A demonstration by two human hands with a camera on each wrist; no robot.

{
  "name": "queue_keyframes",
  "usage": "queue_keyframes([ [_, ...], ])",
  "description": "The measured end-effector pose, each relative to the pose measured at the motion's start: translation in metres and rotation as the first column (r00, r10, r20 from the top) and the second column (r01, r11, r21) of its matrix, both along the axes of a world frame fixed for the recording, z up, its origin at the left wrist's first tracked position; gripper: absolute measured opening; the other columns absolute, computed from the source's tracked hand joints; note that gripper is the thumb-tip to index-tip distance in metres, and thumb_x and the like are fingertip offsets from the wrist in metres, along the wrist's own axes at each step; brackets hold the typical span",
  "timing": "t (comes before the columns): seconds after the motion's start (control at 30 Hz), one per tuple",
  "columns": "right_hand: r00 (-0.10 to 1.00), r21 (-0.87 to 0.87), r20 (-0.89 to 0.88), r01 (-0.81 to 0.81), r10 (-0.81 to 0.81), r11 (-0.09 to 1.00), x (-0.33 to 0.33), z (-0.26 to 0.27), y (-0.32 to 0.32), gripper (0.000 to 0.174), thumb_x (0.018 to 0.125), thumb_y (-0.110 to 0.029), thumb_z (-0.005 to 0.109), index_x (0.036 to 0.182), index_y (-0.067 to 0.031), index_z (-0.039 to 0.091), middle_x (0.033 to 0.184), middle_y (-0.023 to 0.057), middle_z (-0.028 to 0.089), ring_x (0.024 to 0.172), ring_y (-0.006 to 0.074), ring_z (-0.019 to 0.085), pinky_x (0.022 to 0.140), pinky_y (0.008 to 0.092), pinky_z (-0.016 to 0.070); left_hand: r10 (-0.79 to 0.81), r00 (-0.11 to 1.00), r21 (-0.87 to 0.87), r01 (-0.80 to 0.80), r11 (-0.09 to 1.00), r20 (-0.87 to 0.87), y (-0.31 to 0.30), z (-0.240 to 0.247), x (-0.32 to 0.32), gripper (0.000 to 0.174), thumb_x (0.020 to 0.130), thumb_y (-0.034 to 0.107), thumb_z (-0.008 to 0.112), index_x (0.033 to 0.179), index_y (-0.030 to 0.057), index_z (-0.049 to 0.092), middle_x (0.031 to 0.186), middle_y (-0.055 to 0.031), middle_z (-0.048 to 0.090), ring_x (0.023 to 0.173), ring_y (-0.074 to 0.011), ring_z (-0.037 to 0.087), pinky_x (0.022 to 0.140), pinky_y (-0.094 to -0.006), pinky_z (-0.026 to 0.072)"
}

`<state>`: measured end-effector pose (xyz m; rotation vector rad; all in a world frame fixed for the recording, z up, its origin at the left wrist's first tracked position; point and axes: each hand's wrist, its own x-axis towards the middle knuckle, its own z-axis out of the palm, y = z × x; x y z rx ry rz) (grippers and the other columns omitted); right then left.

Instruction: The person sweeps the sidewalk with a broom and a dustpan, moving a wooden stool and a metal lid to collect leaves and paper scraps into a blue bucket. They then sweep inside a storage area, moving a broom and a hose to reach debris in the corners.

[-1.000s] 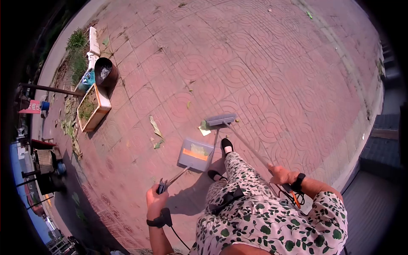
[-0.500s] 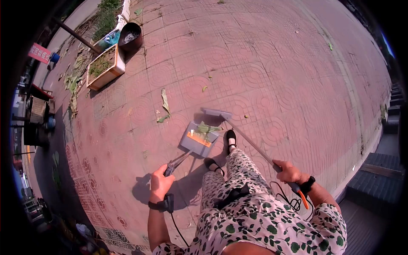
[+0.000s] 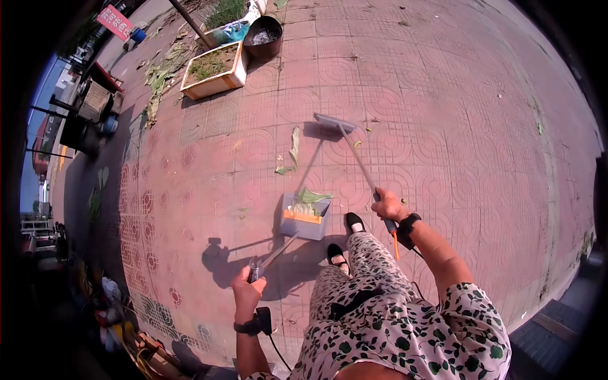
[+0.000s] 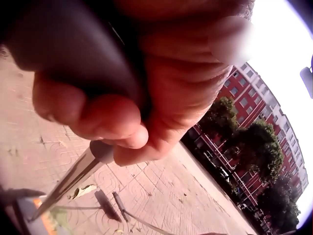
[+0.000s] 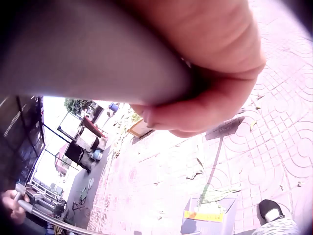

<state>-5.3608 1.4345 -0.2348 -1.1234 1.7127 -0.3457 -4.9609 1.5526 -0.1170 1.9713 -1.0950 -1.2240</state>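
Note:
My left hand (image 3: 247, 292) grips the top of the long handle of a grey dustpan (image 3: 306, 217), which stands on the paving with green leaves in it. My right hand (image 3: 387, 205) grips the shaft of a broom (image 3: 354, 155); its grey head (image 3: 334, 122) rests on the bricks beyond the pan. A long leaf (image 3: 294, 145) and smaller scraps lie between broom head and pan. In the left wrist view my left hand (image 4: 122, 98) curls round the dark handle grip. In the right wrist view my right hand (image 5: 195, 73) wraps the grey shaft, with the dustpan (image 5: 208, 218) below.
A white planter box (image 3: 214, 68) and a dark pot (image 3: 264, 35) stand at the far edge, with leaf litter beside them. Stalls and clutter line the shaded left side. My black shoes (image 3: 354, 223) stand right of the pan. Steps run along the right.
The broom head has swung away from the pan to the bricks farther out. My right hand has moved forward and up. The leaf now lies in the dustpan. The view has tilted left.

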Motion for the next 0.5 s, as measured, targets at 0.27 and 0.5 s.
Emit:
queue_keyframes([
  [0.27, 0.869, -0.023, -0.21, -0.463, 0.449, 0.886, 0.032, -0.051, -0.069, 0.033, 0.066, -0.008, 0.059, 0.095, 0.0028, 0.049, 0.075, 0.0201, 0.06, 0.07, 0.0322, 0.062, 0.059, 0.0402, 0.0489, 0.284, 0.958, 0.097, -0.279, 0.955, -0.037, -0.042, -0.001, 0.006, 0.01, 0.064, 0.002, 0.059, 0.073, 0.0046, 0.056, 0.058, 0.0062, 0.044, 0.045, -0.0026, 0.036, 0.038, -0.0215, 0.0274],
  [0.5, 0.582, 0.113, 0.113, -0.812, 0.805, 0.572, -0.037, 0.056, -0.034, 0.043, 0.068, -0.008, 0.054, 0.11, 0.0, 0.045, 0.078, 0.0197, 0.056, 0.074, 0.0324, 0.056, 0.065, 0.0405, 0.0433, 0.288, 0.957, 0.137, -0.289, 0.947, 0.031, -0.073, 0.007, 0.014, 0.01, 0.064, 0.001, 0.058, 0.074, 0.0045, 0.056, 0.055, 0.0043, 0.044, 0.041, -0.0039, 0.036, 0.035, -0.0221, 0.0279],
])
